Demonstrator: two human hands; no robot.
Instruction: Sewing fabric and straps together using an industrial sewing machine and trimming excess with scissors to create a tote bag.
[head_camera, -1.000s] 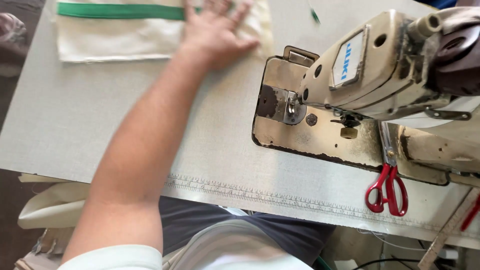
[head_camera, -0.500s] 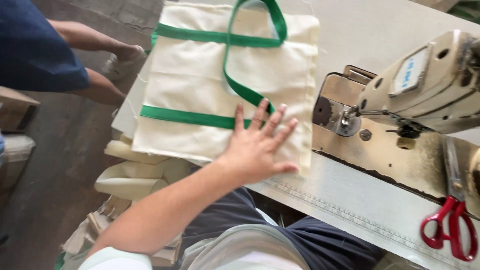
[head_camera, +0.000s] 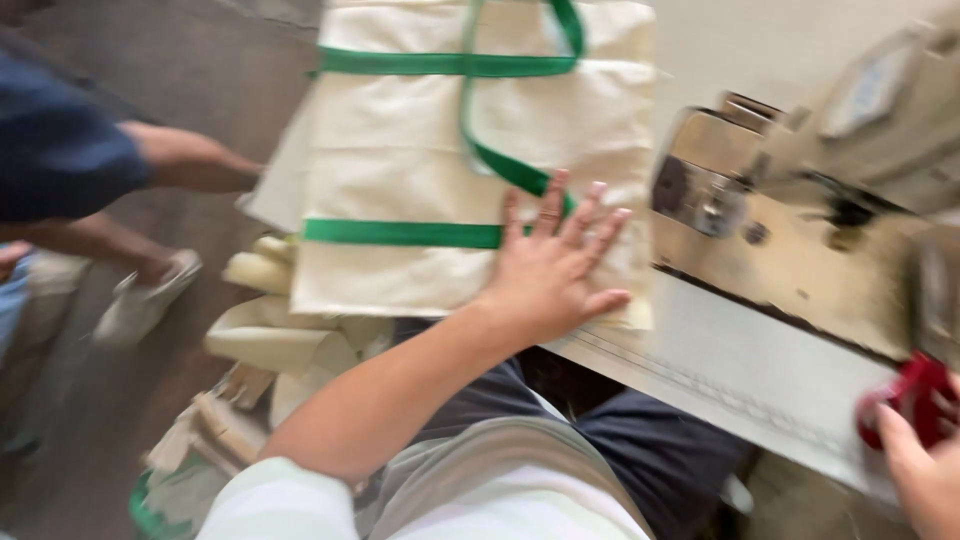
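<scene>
Lying flat at the bench (head_camera: 760, 390) edge beside the sewing machine (head_camera: 800, 230), the cream bag (head_camera: 470, 160) with green straps (head_camera: 480, 120) is pinned under the left hand (head_camera: 550, 270), fingers spread open; the right hand (head_camera: 925, 470) grips the red scissors (head_camera: 915, 395), closed around the handles. Another person's arm (head_camera: 180, 160) shows at left.

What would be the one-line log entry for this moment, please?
left hand: flat on cream bag with green straps | right hand: at red scissors | sewing machine: right of the bag | table: bag overhangs the edge
</scene>
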